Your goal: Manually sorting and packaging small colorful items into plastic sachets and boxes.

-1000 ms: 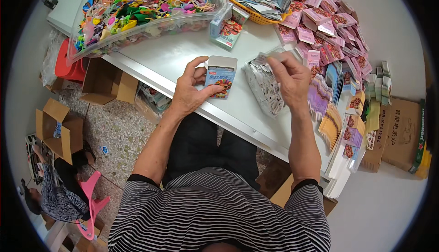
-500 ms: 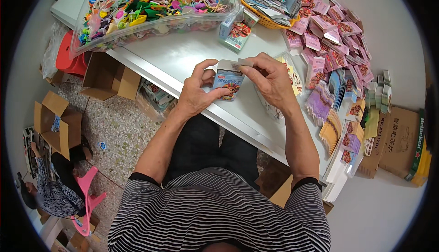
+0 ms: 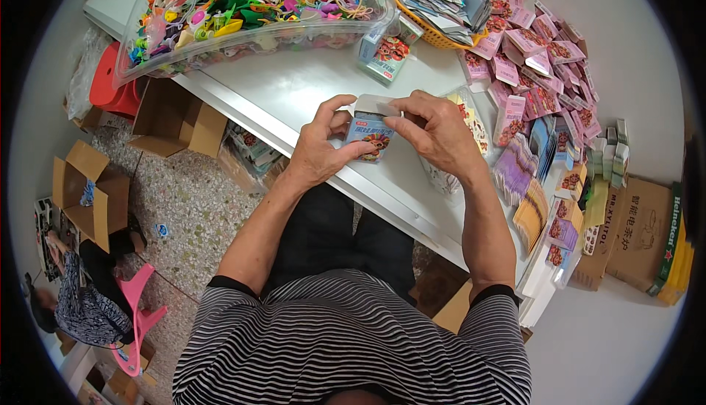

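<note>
I saw the left hand curled firmly around the small blue box, thumb across its printed face and fingers bent behind its far side; the right hand was nearly closed at the box's open mouth, thumb and fingertips bunched, though I could not tell whether anything was pinched between them. A second earlier that right hand had been over the clear bag; it had since come across to the box, so I judged the work now centred on that opening.

The box was near the table's front edge, mouth away from the wearer; its pale flap stood up, the inside looked dark, and the walls seemed uncrushed; whether it touched the table I could not make out.

Beyond lay a green box, a yellow basket of packets and a heap of pink boxes; to the left was a clear bin of colourful trinkets; on the floor side sat another person.
</note>
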